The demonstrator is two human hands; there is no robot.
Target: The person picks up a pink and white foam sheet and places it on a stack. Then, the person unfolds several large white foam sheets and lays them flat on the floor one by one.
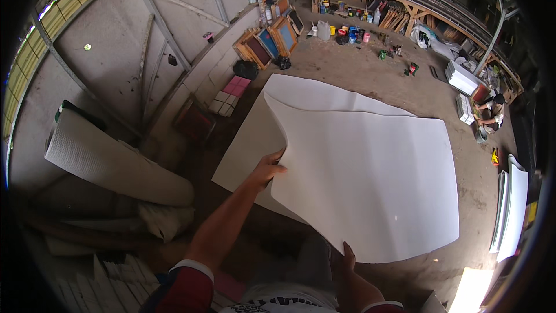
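Note:
A large white flexible sheet (370, 174) is held up and bowed in front of me. My left hand (270, 169) grips its left edge, the thumb on the upper face and the other fingers hidden behind. At the near edge, my right hand (349, 259) holds the same sheet, with part of the fingers out of sight beneath it. Below and behind it lies another pale sheet (237, 162), showing at the left and along the far side. Whether that is one sheet or several I cannot tell.
A thick rolled white mat (116, 159) leans at the left. Framed screens (284, 35) rest by the wall, with paint pots (341, 33) beyond. Far right, a person (492, 113) crouches by stacked white bundles (464, 109). Folded white sheets (512, 211) stand at the right.

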